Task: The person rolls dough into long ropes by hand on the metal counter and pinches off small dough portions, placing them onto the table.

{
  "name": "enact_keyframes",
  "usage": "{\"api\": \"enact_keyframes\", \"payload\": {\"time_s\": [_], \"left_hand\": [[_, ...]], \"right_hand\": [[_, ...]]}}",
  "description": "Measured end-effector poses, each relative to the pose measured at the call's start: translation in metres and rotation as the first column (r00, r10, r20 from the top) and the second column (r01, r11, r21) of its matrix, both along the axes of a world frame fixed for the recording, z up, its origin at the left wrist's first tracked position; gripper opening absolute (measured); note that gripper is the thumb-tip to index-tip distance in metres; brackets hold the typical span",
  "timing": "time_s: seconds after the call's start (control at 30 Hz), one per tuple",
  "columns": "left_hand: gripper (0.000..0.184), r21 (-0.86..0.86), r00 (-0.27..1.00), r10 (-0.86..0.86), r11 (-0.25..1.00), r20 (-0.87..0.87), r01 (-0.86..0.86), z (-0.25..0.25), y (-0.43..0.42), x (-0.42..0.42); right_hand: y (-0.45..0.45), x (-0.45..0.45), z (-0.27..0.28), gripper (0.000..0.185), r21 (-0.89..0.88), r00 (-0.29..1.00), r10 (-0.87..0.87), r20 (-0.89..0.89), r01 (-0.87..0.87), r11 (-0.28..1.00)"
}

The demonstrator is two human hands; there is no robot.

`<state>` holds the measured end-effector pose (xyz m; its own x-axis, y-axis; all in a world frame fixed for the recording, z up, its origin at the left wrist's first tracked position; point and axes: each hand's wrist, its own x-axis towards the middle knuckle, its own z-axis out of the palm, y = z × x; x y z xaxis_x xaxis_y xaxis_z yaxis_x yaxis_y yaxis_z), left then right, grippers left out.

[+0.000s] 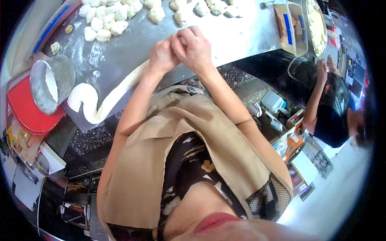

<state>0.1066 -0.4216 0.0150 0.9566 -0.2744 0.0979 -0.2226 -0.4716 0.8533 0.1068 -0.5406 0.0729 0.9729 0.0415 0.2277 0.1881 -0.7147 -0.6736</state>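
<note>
Left hand (163, 55), right hand (195, 48) held together at dough rope (116, 94), laid near, left, likely for reach; pinch cannot be told.

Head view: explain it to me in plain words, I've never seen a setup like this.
There is no machine here, just a person's bare hands. The single picture comes from a camera worn on that person's head, looking forward and down, so their tan apron fills the middle. On the metal table lie many small dough pieces and a long, curving dough rope. The left hand and right hand are curled together at the rope's far end; what sits between them is hidden. The hands at the right belong to another person.
</note>
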Motion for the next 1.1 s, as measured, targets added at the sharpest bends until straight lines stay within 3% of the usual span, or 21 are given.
{"api": "enact_keyframes", "payload": {"time_s": [0.1,0.27,0.33,0.4,0.43,0.47,0.5,0.57,0.6,0.63,0.67,0.73,0.77,0.8,0.83,0.87,0.9,0.93,1.0,1.03,1.1], "left_hand": [[0.020,0.006,0.999,-0.012,1.000,-0.037,0.013,0.000,-0.017,0.004],[0.023,0.144,0.980,-0.008,0.989,-0.201,0.037,-0.005,-0.035,0.007],[0.024,-0.048,0.976,0.053,0.997,-0.210,-0.064,-0.006,-0.038,0.006],[0.021,-0.028,0.997,0.037,0.999,-0.072,-0.039,0.027,-0.036,0.008],[0.020,-0.068,0.993,0.000,0.998,-0.117,-0.008,0.044,-0.033,0.000],[0.019,-0.110,0.986,-0.050,0.993,-0.162,0.032,0.057,-0.026,-0.008],[0.020,-0.152,0.993,0.009,0.988,-0.119,-0.027,0.060,-0.019,-0.011],[0.020,-0.189,0.955,0.149,0.961,-0.256,-0.200,0.039,0.005,-0.014],[0.019,-0.215,0.911,0.199,0.933,-0.362,-0.290,0.027,0.013,-0.016],[0.019,-0.191,0.895,0.184,0.941,-0.406,-0.280,0.025,0.012,-0.015],[0.019,-0.204,0.901,0.160,0.944,-0.403,-0.258,0.017,0.009,-0.013],[0.020,-0.200,0.997,0.076,0.977,0.033,-0.068,0.001,0.002,-0.006],[0.021,-0.171,0.998,0.067,0.983,-0.020,-0.069,0.001,0.004,-0.006],[0.021,-0.172,0.996,0.079,0.981,-0.037,-0.084,0.000,0.006,-0.009],[0.022,-0.236,0.993,0.111,0.964,-0.047,-0.119,0.000,0.007,-0.007],[0.022,-0.296,0.989,0.141,0.944,-0.048,-0.149,0.004,0.010,-0.004],[0.023,-0.354,0.996,0.064,0.932,-0.055,-0.079,0.011,0.013,-0.005],[0.023,-0.414,0.998,-0.012,0.910,-0.056,-0.012,0.015,0.016,-0.006],[0.032,-0.491,0.995,-0.065,0.871,-0.078,0.018,0.016,0.028,-0.011],[0.039,-0.624,0.976,-0.081,0.779,-0.200,-0.063,0.022,0.034,-0.015],[0.048,-0.517,0.951,-0.098,0.853,-0.294,-0.073,0.018,0.040,-0.021]], "right_hand": [[-0.017,0.000,-0.018,0.015,-0.012,0.995,-0.053,0.083,0.054,0.998],[-0.042,0.017,-0.039,0.014,0.085,0.994,0.082,-0.072,-0.076,0.994],[-0.047,0.030,-0.049,0.013,0.065,0.993,0.071,-0.094,-0.065,0.996],[-0.050,0.044,-0.073,0.013,0.243,0.991,-0.110,0.082,0.087,0.966],[-0.067,0.047,-0.099,0.011,0.066,0.993,-0.091,0.076,0.086,0.994],[-0.088,0.049,-0.116,0.012,-0.042,0.952,-0.305,-0.021,0.303,0.952],[-0.121,0.051,-0.117,0.019,0.007,0.942,-0.335,0.010,0.335,0.942],[-0.171,0.054,-0.101,0.031,-0.051,0.891,-0.380,0.248,0.403,0.914],[-0.189,0.055,-0.089,0.039,-0.202,0.900,-0.362,0.242,0.411,0.889],[-0.200,0.054,-0.082,0.048,-0.300,0.931,-0.358,0.066,0.361,0.883],[-0.196,0.051,-0.068,0.048,-0.307,0.923,-0.377,0.076,0.382,0.872],[-0.175,0.048,-0.038,0.050,-0.564,0.899,-0.221,0.378,0.413,0.715],[-0.155,0.040,-0.028,0.052,-0.497,0.933,-0.237,0.270,0.347,0.795],[-0.132,0.028,-0.028,0.056,-0.415,0.985,-0.172,0.002,0.158,0.896],[-0.112,0.014,-0.045,0.059,-0.017,0.957,0.132,-0.257,-0.141,0.990],[-0.076,-0.001,-0.044,0.057,0.160,0.884,0.320,-0.342,-0.280,0.946],[-0.037,-0.009,-0.019,0.060,0.409,0.765,0.392,-0.511,-0.185,0.893],[-0.008,-0.015,-0.029,0.054,0.581,0.844,0.364,-0.395,-0.077,0.810],[0.004,-0.020,-0.035,0.044,0.550,0.876,0.240,-0.418,0.034,0.834],[0.007,-0.021,-0.026,0.039,0.618,0.835,0.240,-0.495,0.144,0.773],[0.005,-0.026,-0.013,0.033,0.717,0.817,0.249,-0.520,0.260,0.646]]}}
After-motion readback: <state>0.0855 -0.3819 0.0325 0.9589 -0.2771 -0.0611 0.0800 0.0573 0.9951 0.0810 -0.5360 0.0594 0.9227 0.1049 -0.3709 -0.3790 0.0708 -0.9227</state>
